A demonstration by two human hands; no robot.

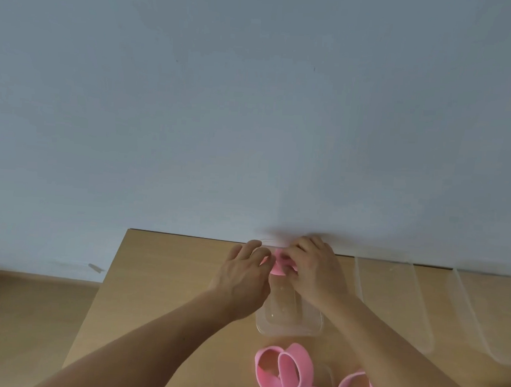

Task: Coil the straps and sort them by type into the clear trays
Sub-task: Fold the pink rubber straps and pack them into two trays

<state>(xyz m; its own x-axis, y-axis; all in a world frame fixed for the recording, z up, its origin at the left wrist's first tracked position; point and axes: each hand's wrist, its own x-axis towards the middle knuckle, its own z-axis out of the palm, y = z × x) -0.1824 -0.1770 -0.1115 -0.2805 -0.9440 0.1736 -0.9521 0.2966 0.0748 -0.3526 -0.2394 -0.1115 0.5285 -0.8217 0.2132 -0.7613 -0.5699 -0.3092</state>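
Now the right hand (pixel 312 271) is pinching a coiled pink strap (pixel 280 263) above the clear tray (pixel 290 331); the left hand (pixel 244 272) is touching it, grip unclear.

Looks like a plain, sparsely furnished indoor room; home or office cannot be told. Bare, pale blue-grey painted wall (pixel 254 102) filling everything from 9 through 12 to 3 o'clock, with a light wood-grain laminate table (pixel 157 277) pushed flush against it at 6 o'clock and a lower wooden surface (pixel 22 313) of the same tone at 8 o'clock. Household-style clear plastic trays (pixel 392 296) lined up at 4 o'clock and pink straps (pixel 290 368) at 6 o'clock, suggesting a simple sorting spot on ordinary furniture.
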